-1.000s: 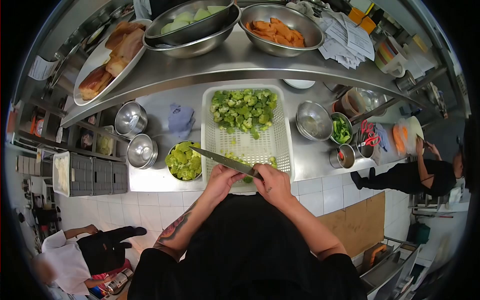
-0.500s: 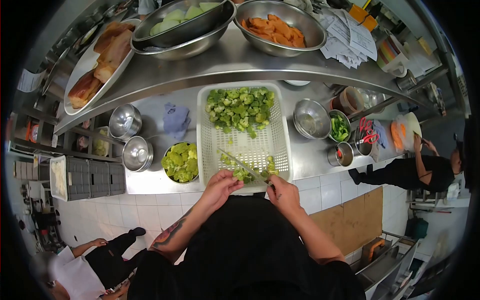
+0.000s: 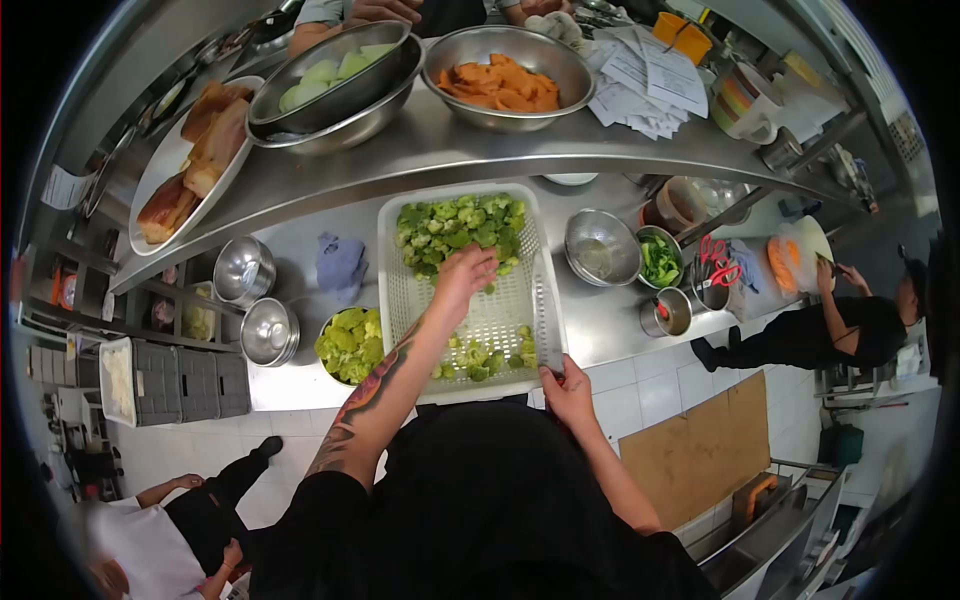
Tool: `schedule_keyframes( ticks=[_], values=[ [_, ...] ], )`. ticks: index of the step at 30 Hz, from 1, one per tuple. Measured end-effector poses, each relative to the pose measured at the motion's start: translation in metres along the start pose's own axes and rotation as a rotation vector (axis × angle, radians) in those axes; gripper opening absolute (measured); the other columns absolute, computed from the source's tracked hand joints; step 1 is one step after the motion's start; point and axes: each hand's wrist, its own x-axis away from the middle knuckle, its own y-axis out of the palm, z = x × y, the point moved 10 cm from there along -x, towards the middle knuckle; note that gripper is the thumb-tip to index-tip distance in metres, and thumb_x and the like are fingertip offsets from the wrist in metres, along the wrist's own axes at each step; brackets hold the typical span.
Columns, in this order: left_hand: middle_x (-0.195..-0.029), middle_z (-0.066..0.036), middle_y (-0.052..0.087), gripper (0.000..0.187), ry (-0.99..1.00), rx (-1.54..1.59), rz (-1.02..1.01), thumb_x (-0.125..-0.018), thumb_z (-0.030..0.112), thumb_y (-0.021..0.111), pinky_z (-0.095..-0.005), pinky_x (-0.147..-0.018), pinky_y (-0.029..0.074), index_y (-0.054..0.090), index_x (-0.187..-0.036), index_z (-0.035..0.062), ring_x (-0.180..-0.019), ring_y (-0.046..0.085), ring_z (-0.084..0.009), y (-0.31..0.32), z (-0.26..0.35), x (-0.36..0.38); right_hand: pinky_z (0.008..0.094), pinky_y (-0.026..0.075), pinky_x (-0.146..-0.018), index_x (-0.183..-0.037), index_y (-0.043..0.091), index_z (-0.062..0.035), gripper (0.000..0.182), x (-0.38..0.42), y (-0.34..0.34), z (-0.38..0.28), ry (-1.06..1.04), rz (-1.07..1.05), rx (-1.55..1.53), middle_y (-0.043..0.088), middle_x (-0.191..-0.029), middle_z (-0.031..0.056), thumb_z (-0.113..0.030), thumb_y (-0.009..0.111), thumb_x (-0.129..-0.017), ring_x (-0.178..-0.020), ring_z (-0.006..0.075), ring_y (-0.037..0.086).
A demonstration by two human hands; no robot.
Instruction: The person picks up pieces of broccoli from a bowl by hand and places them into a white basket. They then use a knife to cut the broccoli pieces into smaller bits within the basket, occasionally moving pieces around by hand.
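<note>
My left hand [image 3: 464, 278] reaches over the white perforated basket [image 3: 388, 270], at the near edge of a pile of cut broccoli florets [image 3: 462, 228]. Its fingers are bent and a little apart, and I see nothing held in them. At the basket's near right corner, my right hand [image 3: 570, 393] is closed around a knife. The knife's blade [image 3: 549, 315] points away from me along the basket's right wall. Smaller broccoli pieces [image 3: 484, 362] lie in the near end of the basket. A bowl of larger broccoli pieces [image 3: 350, 345] stands just left of it.
Steel bowls [image 3: 245, 270] and a blue cloth [image 3: 341, 265] lie left; another steel bowl [image 3: 602, 247] and red-handled scissors [image 3: 716, 262] are right. A raised steel shelf [image 3: 480, 155] crosses ahead, holding bowls and a meat platter [image 3: 150, 200]. Other people stand at left, right and beyond the shelf.
My left hand has moved forward from the near edge to the broccoli pile. The knife in my right hand has swung from pointing left to pointing away. The view has shifted slightly.
</note>
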Motion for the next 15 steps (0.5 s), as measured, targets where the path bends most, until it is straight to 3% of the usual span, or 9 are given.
schedule_keyframes(
  ticks=[3, 4, 6, 10, 12, 13, 15],
  values=[
    [-0.135, -0.018, 0.069, 0.049, 0.019, -0.155, -0.053, -0.108, 0.023, 0.060, -0.0376, -0.103, 0.056, 0.051, -0.149, -0.0027, -0.118, 0.068, -0.0238, 0.009, 0.020, 0.006, 0.0309, 0.046, -0.047, -0.113, 0.063, 0.0016, 0.026, -0.005, -0.001, 0.008, -0.147, 0.049, 0.061, 0.065, -0.065, 0.0066, -0.021, 0.069, -0.101, -0.050, 0.0118, 0.059],
    [-0.135, -0.018, 0.069, 0.049, 0.008, -0.161, -0.053, -0.108, 0.023, 0.060, -0.0376, -0.103, 0.056, 0.051, -0.149, -0.0027, -0.118, 0.068, -0.0238, 0.004, 0.024, 0.013, 0.0309, 0.046, -0.047, -0.113, 0.063, 0.0016, 0.026, -0.003, 0.000, 0.004, -0.137, 0.052, 0.054, 0.065, -0.065, 0.0066, -0.021, 0.069, -0.101, -0.050, 0.0118, 0.059],
    [-0.132, -0.014, 0.071, 0.046, -0.002, -0.432, -0.077, -0.107, 0.024, 0.062, -0.0355, -0.100, 0.056, 0.056, -0.146, -0.0014, -0.117, 0.068, -0.0219, -0.013, 0.025, 0.031, 0.0263, 0.040, -0.046, -0.116, 0.064, -0.0025, 0.019, 0.001, 0.000, 0.003, -0.048, 0.019, 0.006, 0.059, -0.067, -0.0019, -0.018, 0.066, -0.105, -0.051, 0.0054, 0.050],
    [-0.122, -0.011, 0.076, 0.040, -0.087, -0.563, -0.118, -0.104, 0.022, 0.066, -0.0340, -0.093, 0.056, 0.065, -0.138, 0.0014, -0.112, 0.070, -0.0193, -0.068, -0.019, 0.044, 0.0273, 0.042, -0.045, -0.110, 0.062, -0.0030, 0.016, 0.005, -0.005, -0.006, 0.065, -0.011, -0.166, 0.056, -0.066, -0.0008, -0.018, 0.065, -0.105, -0.049, 0.0080, 0.051],
    [-0.117, -0.011, 0.078, 0.034, -0.062, -0.923, -0.280, -0.105, 0.017, 0.064, -0.0318, -0.093, 0.057, 0.066, -0.135, 0.0017, -0.106, 0.073, -0.0215, -0.060, -0.039, 0.057, 0.0280, 0.043, -0.045, -0.110, 0.062, -0.0026, 0.016, 0.001, -0.009, -0.012, 0.068, -0.011, -0.191, 0.058, -0.066, 0.0003, -0.017, 0.064, -0.105, -0.048, 0.0089, 0.052],
    [-0.117, -0.011, 0.078, 0.034, -0.062, -0.919, -0.275, -0.105, 0.017, 0.064, -0.0318, -0.093, 0.057, 0.066, -0.135, 0.0017, -0.106, 0.073, -0.0215, -0.058, -0.048, 0.060, 0.0287, 0.043, -0.044, -0.110, 0.062, -0.0022, 0.015, -0.002, -0.011, -0.014, 0.068, -0.004, -0.216, 0.059, -0.065, 0.0015, -0.017, 0.064, -0.105, -0.047, 0.0099, 0.054],
    [-0.107, -0.013, 0.078, 0.035, 0.136, -1.169, -0.541, -0.098, 0.014, 0.069, -0.0368, -0.089, 0.059, 0.067, -0.131, 0.0029, -0.099, 0.075, -0.0288, -0.019, -0.069, 0.072, 0.0283, 0.044, -0.044, -0.109, 0.062, -0.0025, 0.015, -0.012, -0.011, -0.011, 0.053, -0.008, -0.229, 0.059, -0.067, 0.0015, -0.017, 0.064, -0.105, -0.046, 0.0100, 0.053]
  ],
)
